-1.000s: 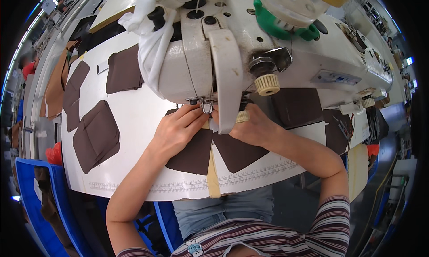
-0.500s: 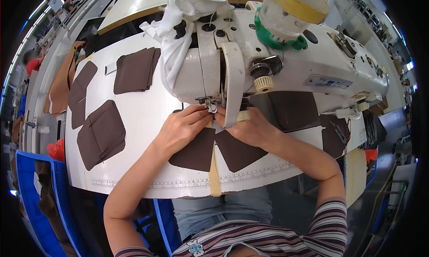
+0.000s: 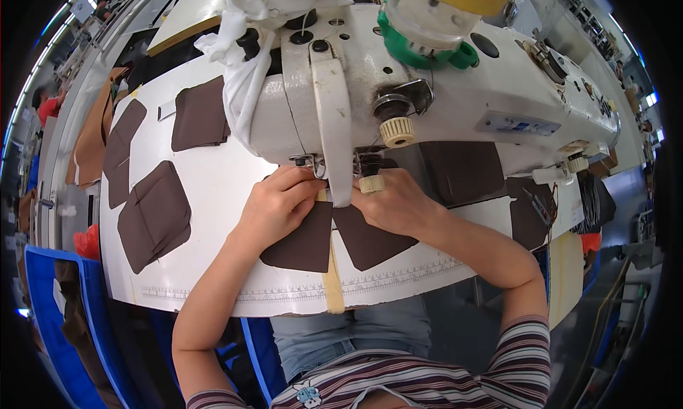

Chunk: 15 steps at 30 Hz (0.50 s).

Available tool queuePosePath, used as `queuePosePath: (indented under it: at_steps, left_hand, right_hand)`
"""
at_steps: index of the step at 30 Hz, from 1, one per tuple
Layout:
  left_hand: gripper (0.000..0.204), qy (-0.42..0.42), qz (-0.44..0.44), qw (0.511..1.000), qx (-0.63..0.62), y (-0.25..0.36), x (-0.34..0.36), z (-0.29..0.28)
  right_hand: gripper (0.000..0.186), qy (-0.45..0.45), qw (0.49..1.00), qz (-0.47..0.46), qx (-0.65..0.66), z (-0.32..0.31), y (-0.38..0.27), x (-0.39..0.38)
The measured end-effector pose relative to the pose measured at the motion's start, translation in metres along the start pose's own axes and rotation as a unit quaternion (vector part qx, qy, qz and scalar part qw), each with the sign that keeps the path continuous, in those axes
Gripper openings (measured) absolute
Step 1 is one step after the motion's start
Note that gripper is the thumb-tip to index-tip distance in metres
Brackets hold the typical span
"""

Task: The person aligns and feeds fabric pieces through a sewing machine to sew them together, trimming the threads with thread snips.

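Observation:
At the white sewing machine (image 3: 448, 103), my left hand (image 3: 277, 206) has bent fingers closed on a dark brown fabric piece (image 3: 297, 247) just left of the presser foot (image 3: 320, 168). My right hand (image 3: 391, 206) curls beside the foot above a second brown piece (image 3: 370, 242); its fingertips and what they grip are hidden behind the machine's white lever (image 3: 332, 131). The two pieces fan toward me, one either side of a yellow strip (image 3: 333, 288) on the white table (image 3: 213, 266).
Brown pieces lie in stacks at left (image 3: 199, 110) (image 3: 153, 217). A folded dark item (image 3: 459, 174) and a small metal tool (image 3: 539, 206) sit at right. A blue bin (image 3: 43, 288) stands by the table's left edge. A person in red (image 3: 48, 106) works in the far-left background.
My left fingers have bent more and shifted slightly left at the presser foot. Both hands still stay at the fabric. The whole view has shifted a little.

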<state>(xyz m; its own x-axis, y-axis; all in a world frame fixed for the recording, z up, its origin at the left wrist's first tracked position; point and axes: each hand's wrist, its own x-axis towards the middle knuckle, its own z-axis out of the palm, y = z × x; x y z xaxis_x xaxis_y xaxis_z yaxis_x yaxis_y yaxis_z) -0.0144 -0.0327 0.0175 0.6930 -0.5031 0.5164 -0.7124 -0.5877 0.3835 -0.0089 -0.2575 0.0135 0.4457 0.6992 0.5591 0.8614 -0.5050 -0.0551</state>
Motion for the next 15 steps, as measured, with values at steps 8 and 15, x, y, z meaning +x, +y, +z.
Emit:
queuePosePath:
  at_steps: [8,15]
  left_hand:
    - [0.026,-0.023,0.094,0.992,0.075,0.0025,0.0004,-0.0020]
    - [0.025,-0.044,0.108,0.990,0.085,-0.0009,-0.0003,-0.0035]
  right_hand:
    - [0.005,0.016,1.000,0.008,0.019,0.0018,0.0001,-0.0007]
    - [0.008,0.006,1.000,0.016,0.014,0.0050,0.0023,-0.0047]
